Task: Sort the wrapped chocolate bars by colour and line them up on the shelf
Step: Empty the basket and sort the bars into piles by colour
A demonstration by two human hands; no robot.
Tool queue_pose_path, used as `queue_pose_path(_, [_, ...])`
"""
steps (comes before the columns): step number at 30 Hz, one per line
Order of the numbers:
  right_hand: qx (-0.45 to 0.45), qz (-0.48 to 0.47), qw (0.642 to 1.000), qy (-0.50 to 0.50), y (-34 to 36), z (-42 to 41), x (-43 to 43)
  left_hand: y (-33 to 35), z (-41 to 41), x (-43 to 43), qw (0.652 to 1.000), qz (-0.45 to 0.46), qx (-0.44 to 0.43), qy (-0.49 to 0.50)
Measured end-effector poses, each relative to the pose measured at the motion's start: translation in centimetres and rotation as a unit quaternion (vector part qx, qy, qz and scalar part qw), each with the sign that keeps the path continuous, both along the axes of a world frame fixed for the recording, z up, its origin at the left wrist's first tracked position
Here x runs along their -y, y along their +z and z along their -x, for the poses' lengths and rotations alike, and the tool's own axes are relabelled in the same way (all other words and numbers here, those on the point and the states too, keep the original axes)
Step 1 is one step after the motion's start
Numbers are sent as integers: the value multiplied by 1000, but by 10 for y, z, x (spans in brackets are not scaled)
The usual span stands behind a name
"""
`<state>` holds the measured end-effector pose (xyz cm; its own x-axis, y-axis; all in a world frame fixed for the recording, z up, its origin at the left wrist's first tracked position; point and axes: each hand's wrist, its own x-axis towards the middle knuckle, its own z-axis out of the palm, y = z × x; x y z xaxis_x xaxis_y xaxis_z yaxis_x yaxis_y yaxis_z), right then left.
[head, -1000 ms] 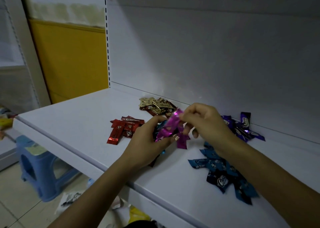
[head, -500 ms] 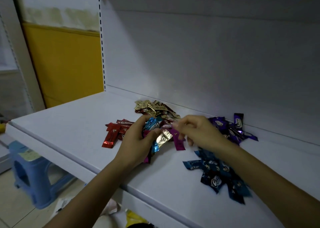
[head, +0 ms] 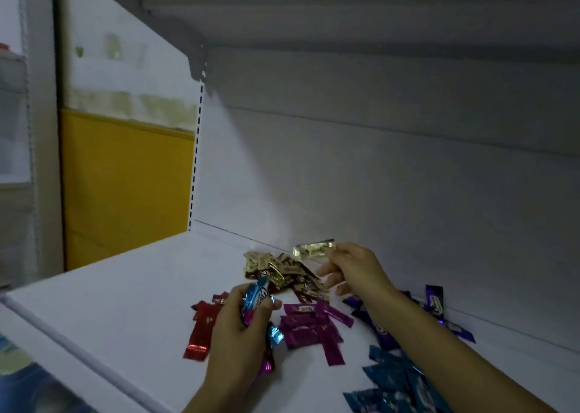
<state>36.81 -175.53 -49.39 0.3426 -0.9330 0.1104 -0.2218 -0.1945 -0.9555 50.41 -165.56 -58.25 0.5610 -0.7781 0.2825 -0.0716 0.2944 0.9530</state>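
On the white shelf (head: 125, 287), the red bars (head: 201, 328) lie leftmost; beside them the left hand (head: 238, 331) curls its fingers round a mixed bunch (head: 255, 299) topped by a blue wrapper. Above the gold pile (head: 279, 271) the right hand (head: 354, 271) pinches a gold bar (head: 314, 250) between thumb and fingers. Sorting is mid-way, I judge; next the bar needs lowering onto that pile and releasing.

Right hand (head: 354, 268) pinched a gold bar (head: 312, 250) above the gold pile (head: 282, 271) while left hand (head: 241, 334) gripped a mixed bunch (head: 257, 299) on the white shelf (head: 110, 302).
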Motion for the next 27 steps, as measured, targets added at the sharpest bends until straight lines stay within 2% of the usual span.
queue_pose_path(3, [-96,-16,994,45,2,-12,3,-1,-2,3,999,0,-34,-1])
queue_pose_path(5, [-143,22,986,85,-9,-13,-9,-3,0,3,999,11,-48,2])
queue_pose_path(8, [-185,65,969,147,-24,-9,-42,-3,0,1,997,33,-67,3])
queue_pose_path(11, [-206,69,957,192,-36,-11,-66,-3,-4,2,987,47,-150,-6])
queue_pose_path(14, [-201,82,952,218,-44,-26,-76,-1,-8,4,963,54,-262,-10])
queue_pose_path(18, [-186,105,958,191,-41,-41,-79,3,-15,2,942,49,-331,-6])
queue_pose_path(21, [-157,88,969,171,-37,-46,-78,5,-15,-1,945,48,-324,-22])
queue_pose_path(27, [-77,-14,989,126,-37,-43,-66,3,-9,-1,961,48,-270,-29])
